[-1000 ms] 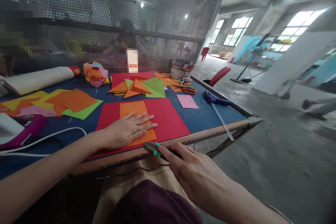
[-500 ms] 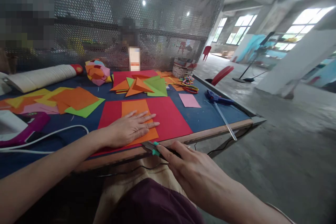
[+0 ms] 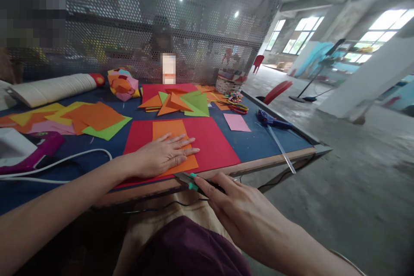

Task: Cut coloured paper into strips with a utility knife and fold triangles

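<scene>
My left hand (image 3: 164,155) lies flat with its fingers spread on an orange paper strip (image 3: 168,127). Beneath the strip is a large red sheet (image 3: 210,138) at the table's front edge. My right hand (image 3: 223,196) is closed round a cutter knife (image 3: 193,181) with a dark handle and green parts. The knife's blade points left, by the table edge just below the lower end of the orange strip. My palm hides part of the strip.
Folded orange and green papers (image 3: 194,103) lie behind the red sheet, with scissors (image 3: 238,108) and a pink square (image 3: 237,122) to their right. A blue glue gun (image 3: 274,120) is farther right. Coloured sheets (image 3: 100,116), a paper ball (image 3: 122,84) and a white cable (image 3: 64,164) are at left.
The view has shifted slightly, so the table things appear a little farther right and higher. Both hands keep nearly the same place and hold relative to the paper.
</scene>
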Tool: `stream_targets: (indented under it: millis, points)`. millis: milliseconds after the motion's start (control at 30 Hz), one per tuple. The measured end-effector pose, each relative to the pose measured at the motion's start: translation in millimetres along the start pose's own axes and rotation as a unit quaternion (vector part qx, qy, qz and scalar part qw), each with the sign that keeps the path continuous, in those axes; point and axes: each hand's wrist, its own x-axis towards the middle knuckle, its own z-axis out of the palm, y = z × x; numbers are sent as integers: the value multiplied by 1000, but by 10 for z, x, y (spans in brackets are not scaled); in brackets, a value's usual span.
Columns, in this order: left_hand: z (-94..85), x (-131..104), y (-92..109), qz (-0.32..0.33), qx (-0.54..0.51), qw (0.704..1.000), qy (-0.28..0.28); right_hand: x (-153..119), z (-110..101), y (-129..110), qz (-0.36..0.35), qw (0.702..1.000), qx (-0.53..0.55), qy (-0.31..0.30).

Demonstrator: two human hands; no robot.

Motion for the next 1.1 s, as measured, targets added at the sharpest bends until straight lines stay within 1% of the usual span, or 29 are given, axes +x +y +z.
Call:
stream_targets:
  millis: [400, 600, 800, 933, 1100]
  points:
    - [-4, 6, -12, -4, -1, 1000, 0, 43, 14, -16, -6, 1000, 3, -9]
    - [4, 11, -12, 0, -7, 1000, -2, 71, -15, -41, -8, 1000, 5, -16]
    - [-33, 10, -63, 15, -20, 1000, -11, 77, -37, -60, -6, 1000, -2, -24]
    - [-54, 16, -94, 22, -23, 999, -14, 71, -34, -52, -10, 1000, -7, -19]
    - [-35, 7, -73, 11, -21, 1000, -8, 95, -27, -58, -15, 1000, -9, -16]
